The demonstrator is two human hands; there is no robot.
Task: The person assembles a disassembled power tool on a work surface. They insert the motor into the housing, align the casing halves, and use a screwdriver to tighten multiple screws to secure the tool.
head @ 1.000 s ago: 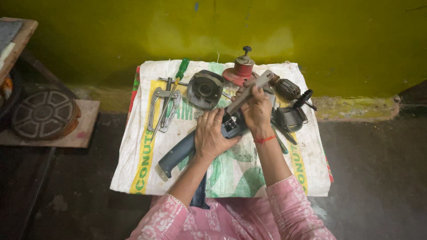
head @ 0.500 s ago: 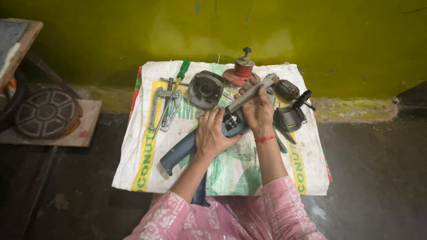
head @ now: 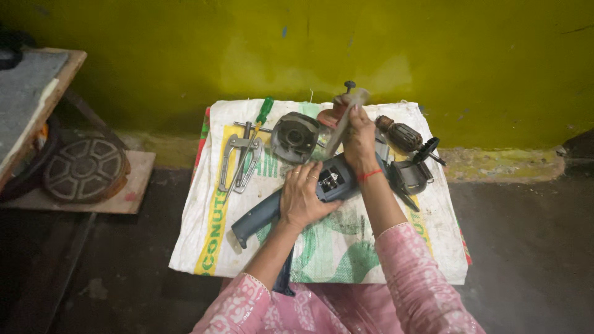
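Observation:
A blue-grey angle grinder body lies slantwise on a white woven sack spread on the floor. My left hand presses down on its middle, fingers curled over the housing. My right hand grips a long grey metal tool that points up and away, its lower end at the grinder's open head.
On the sack lie a metal gear puller, a green-handled screwdriver, a round grey housing, a red part, a motor armature and black parts. A reel-like disc sits on a board at left. A yellow-green wall stands behind.
My right hand has swung the metal tool from a low slant to a steeper, more upright angle. My left hand stays on the grinder.

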